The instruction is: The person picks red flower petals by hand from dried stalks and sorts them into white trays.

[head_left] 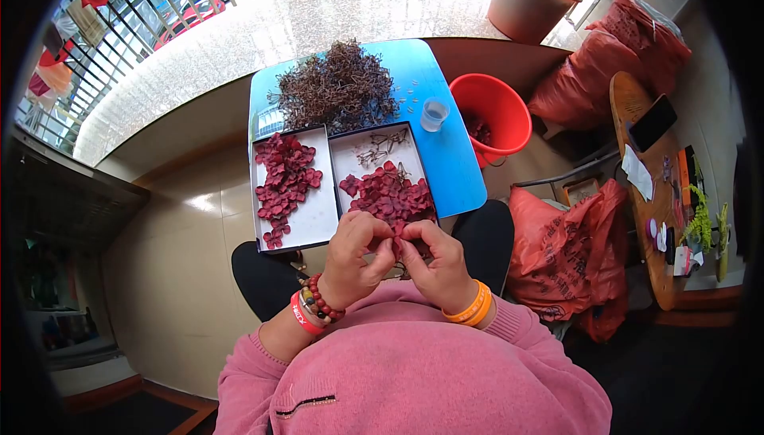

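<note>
Just below the frame's centre, left hand (364, 256) and right hand (434, 264) both pinch seemingly one flower (398, 246), where light pressure best avoids tearing.

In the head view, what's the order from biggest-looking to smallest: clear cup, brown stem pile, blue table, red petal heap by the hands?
1. Blue table
2. Brown stem pile
3. Red petal heap, partly covered
4. Clear cup
</note>
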Tool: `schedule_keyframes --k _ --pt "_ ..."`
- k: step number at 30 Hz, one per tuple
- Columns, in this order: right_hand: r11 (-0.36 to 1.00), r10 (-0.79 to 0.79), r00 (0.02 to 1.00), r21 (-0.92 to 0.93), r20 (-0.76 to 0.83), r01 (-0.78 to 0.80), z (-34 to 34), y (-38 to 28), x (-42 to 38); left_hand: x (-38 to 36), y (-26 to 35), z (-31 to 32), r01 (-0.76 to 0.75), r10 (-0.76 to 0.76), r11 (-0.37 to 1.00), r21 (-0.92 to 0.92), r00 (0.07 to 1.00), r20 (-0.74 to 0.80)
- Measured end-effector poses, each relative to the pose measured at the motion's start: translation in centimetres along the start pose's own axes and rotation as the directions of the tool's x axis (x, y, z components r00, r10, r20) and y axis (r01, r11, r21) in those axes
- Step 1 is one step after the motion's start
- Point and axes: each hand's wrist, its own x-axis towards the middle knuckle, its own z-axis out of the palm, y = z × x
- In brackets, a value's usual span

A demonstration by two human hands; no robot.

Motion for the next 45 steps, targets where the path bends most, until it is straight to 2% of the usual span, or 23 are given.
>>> schedule_keyframes --k 2,4,5,7,8,11,17,19,20,23,26,28,29,32,33,34,37,40,45 --pt "0.999 -0.032 0.999 -0.002 -0.014 0.032 0.0 0.0 -0.1 -0.3 0.4 -0.1 0.117 -0.113 0.988 -0.103 0.993 0.043" --pt "0.997 -0.07 0.997 0.016 -0.033 0.071 0.2 -0.1 0.0 -0.8 0.2 0.4 0.264 -0.259 0.9 -0.346 0.964 0.061" --pt "0.993 -0.011 0.998 0.117 -0.057 0.018 0.3 0.0 -0.2 -0.9 0.2 0.6 0.326 -0.326 0.827 -0.458 0.942 0.083" --pt "0.945 0.112 0.99 0.317 -0.084 -0.08 0.8 0.4 -0.7 -1.2 0.5 1.1 0.343 -0.37 0.711 -0.614 0.925 0.089" --pt "0.936 0.119 0.987 0.343 -0.108 -0.075 0.8 0.2 -0.8 -1.2 0.6 1.3 0.345 -0.391 0.642 -0.685 0.915 0.095" --pt "0.928 0.115 0.983 0.367 -0.141 -0.056 0.9 0.1 -0.8 -1.0 0.8 1.3 0.319 -0.359 0.561 -0.764 0.925 0.123" --pt "0.986 -0.101 0.992 0.127 -0.07 0.11 -0.3 0.7 -0.1 -1.1 0.2 1.2 0.307 -0.33 0.673 -0.673 0.939 0.098" --pt "0.981 -0.173 0.984 0.085 -0.031 0.175 -0.6 0.6 0.1 -0.9 0.0 0.7 0.372 -0.364 0.605 -0.704 0.916 0.171" --pt "0.986 -0.138 0.99 0.095 -0.024 0.14 -0.6 0.6 0.1 -0.7 -0.1 0.5 0.401 -0.376 0.571 -0.716 0.903 0.207" --pt "0.991 -0.027 1.0 0.132 -0.003 0.027 0.0 0.8 0.0 -0.6 -0.4 0.4 0.396 -0.361 0.683 -0.613 0.913 0.188" --pt "0.976 0.097 0.995 0.192 0.024 -0.1 0.5 1.0 0.0 -1.1 -0.4 0.9 0.316 -0.329 0.851 -0.419 0.943 0.044" --pt "0.955 0.175 0.983 0.235 0.055 -0.183 0.4 0.9 0.0 -0.6 -0.3 1.1 0.066 -0.072 0.993 -0.102 0.996 -0.059" --pt "0.931 0.214 0.975 0.289 0.066 -0.224 0.4 1.2 -0.1 -0.4 -0.2 1.1 -0.06 0.066 0.996 0.073 0.995 -0.08" --pt "0.819 0.333 0.932 0.446 0.141 -0.36 0.5 1.8 -0.3 -0.2 0.1 1.2 -0.216 0.226 0.905 0.367 0.974 0.016" --pt "0.766 0.375 0.91 0.496 0.173 -0.41 0.2 1.3 0.0 -0.2 0.2 1.2 -0.233 0.237 0.881 0.411 0.971 0.041" --pt "0.706 0.415 0.886 0.542 0.206 -0.456 -0.1 1.0 0.3 -0.2 0.2 1.1 -0.252 0.249 0.855 0.453 0.966 0.068" --pt "0.652 0.411 0.872 0.583 0.264 -0.484 -0.4 1.3 0.5 -0.1 0.3 1.1 -0.291 0.271 0.798 0.527 0.955 0.118" --pt "0.688 0.425 0.876 0.548 0.227 -0.476 0.1 1.8 0.4 -0.1 0.7 1.2 -0.293 0.251 0.764 0.575 0.956 0.154" --pt "0.632 0.485 0.833 0.551 0.268 -0.545 0.5 2.6 0.4 -0.4 1.4 1.3 -0.296 0.169 0.711 0.638 0.952 0.254"
